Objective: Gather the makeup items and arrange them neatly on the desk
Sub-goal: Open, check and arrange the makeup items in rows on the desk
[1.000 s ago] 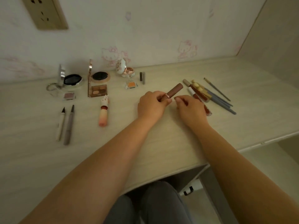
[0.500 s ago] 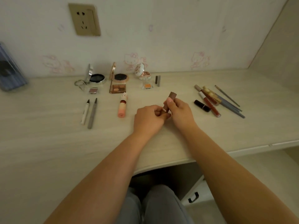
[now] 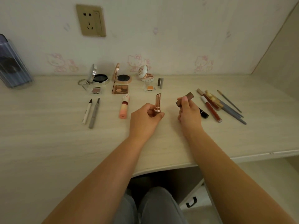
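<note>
My left hand [image 3: 145, 119] grips the base of an uncapped rose-gold lipstick [image 3: 157, 102], held upright above the desk [image 3: 48, 143]. My right hand [image 3: 189, 113] holds the brown lipstick cap [image 3: 186, 98], tilted, a hand's width to the right. A pink lipstick [image 3: 124, 107] lies just left of my left hand. A black tube [image 3: 204, 113] lies partly behind my right hand, beside a pile of lip glosses and brushes [image 3: 221, 105].
Along the back stand two open compacts [image 3: 98, 77] [image 3: 123, 78], a small round case [image 3: 145, 74], eyeshadow pans [image 3: 120, 89] and two short grey sticks [image 3: 160, 82]. Two pens [image 3: 91, 113] lie at left. A dark container [image 3: 13, 65] stands far left. The desk edge runs below my forearms.
My hands have pulled apart: the cap came off in my right hand, which moved right, and the bare lipstick now stands up in my left hand.
</note>
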